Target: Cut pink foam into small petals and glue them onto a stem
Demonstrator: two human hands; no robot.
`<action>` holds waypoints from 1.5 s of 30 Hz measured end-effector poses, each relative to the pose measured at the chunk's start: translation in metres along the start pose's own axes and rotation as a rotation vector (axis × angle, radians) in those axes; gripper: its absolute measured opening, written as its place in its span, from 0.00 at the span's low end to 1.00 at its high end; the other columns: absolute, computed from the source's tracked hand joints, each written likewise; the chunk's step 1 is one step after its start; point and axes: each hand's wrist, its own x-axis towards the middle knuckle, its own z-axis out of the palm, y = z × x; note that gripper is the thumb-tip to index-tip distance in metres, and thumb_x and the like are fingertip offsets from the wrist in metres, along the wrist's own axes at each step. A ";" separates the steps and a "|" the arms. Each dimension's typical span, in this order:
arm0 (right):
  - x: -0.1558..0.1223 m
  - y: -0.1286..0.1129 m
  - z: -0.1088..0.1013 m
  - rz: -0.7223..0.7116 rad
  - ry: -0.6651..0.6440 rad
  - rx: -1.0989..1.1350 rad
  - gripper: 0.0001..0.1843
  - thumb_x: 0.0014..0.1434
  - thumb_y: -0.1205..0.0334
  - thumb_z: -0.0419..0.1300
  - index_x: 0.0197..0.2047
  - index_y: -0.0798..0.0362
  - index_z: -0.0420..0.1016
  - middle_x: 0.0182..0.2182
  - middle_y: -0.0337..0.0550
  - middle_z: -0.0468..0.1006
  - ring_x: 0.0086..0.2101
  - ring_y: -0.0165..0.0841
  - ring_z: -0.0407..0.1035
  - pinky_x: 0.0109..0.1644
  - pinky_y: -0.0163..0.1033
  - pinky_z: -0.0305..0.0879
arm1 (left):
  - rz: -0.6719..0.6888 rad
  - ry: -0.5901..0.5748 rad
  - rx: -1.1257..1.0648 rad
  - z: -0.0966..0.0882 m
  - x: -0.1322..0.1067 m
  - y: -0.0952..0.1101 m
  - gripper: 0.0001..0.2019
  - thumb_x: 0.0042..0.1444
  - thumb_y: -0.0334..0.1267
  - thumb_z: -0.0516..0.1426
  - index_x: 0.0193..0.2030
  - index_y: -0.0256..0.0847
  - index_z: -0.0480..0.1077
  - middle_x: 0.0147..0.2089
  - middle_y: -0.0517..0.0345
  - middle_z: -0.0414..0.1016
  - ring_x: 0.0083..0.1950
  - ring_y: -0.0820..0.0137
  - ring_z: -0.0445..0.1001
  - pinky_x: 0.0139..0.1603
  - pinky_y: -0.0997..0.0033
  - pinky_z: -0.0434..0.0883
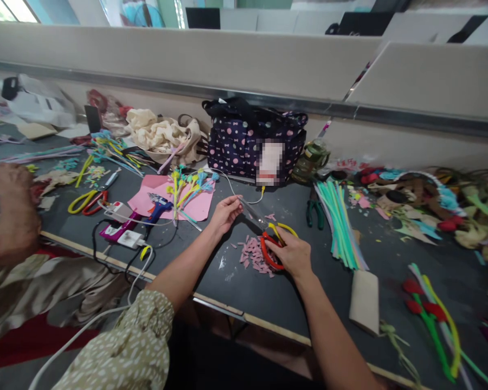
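Right hand (291,255): clamped on the scissors (273,242), fingers through the red and yellow handle loops, just above the dark grey table (244,290). Blades angled up and left, tips reaching the left hand.

Left hand (226,212): fingertips drawn together in a pinch at the blade tips. Pinched item too small to identify, possibly a thin strip of pink material.

Pink scraps (252,258): loose heap on the table directly beneath the scissors, just left of the right hand, between the two forearms.

Behind the hands, left to right:
- Pink sheet (201,208), lying flat, carrying a blue glue gun (159,207) and a bundle of pipe-cleaner flowers (189,187).
- Polka-dot bag (244,143), upright against the partition wall, with a cream cloth bag (162,135) slumped just beside it on the left.
- Green pliers (314,212), just beside a fanned bundle of green pipe cleaners (341,230).

Left of the pink sheet: white power strip (120,211) with cables trailing over the table edge. Second pair of scissors (86,201), yellow and red handles, lying flat, well apart from both hands.

Far left: co-worker's hand (8,181) resting on the table, patterned sleeve below it, well apart from the left hand.

Right of the right forearm: beige roll (365,300) lying near the table edge. Red pipe-cleaner tulips (425,311) with green and yellow stems further right.
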 end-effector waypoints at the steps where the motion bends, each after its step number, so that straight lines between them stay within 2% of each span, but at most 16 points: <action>1: 0.000 0.000 0.000 -0.001 0.002 0.002 0.24 0.58 0.46 0.57 0.51 0.51 0.75 0.41 0.46 0.81 0.36 0.36 0.76 0.39 0.37 0.68 | -0.007 0.003 -0.008 0.000 0.000 0.000 0.15 0.39 0.32 0.69 0.36 0.35 0.76 0.26 0.60 0.74 0.27 0.79 0.71 0.34 0.78 0.71; 23: 0.001 -0.002 -0.003 -0.039 0.007 -0.023 0.23 0.59 0.45 0.56 0.49 0.53 0.75 0.39 0.47 0.81 0.35 0.35 0.75 0.36 0.36 0.67 | -0.070 0.070 -0.087 0.004 -0.002 -0.001 0.13 0.42 0.26 0.66 0.37 0.33 0.74 0.27 0.60 0.75 0.26 0.78 0.73 0.34 0.78 0.73; 38: 0.000 0.000 -0.003 -0.014 -0.063 0.004 0.24 0.60 0.45 0.55 0.52 0.52 0.74 0.41 0.47 0.81 0.39 0.38 0.76 0.41 0.39 0.69 | -0.082 0.077 -0.075 0.004 -0.003 0.000 0.10 0.44 0.25 0.65 0.36 0.33 0.74 0.26 0.60 0.74 0.26 0.79 0.73 0.34 0.78 0.74; 45: 0.002 0.001 -0.002 0.048 -0.024 -0.030 0.24 0.58 0.45 0.56 0.51 0.50 0.74 0.43 0.46 0.81 0.38 0.39 0.76 0.39 0.40 0.68 | -0.087 0.058 -0.036 0.004 -0.003 0.002 0.12 0.42 0.26 0.66 0.36 0.32 0.73 0.27 0.60 0.74 0.26 0.79 0.72 0.35 0.77 0.74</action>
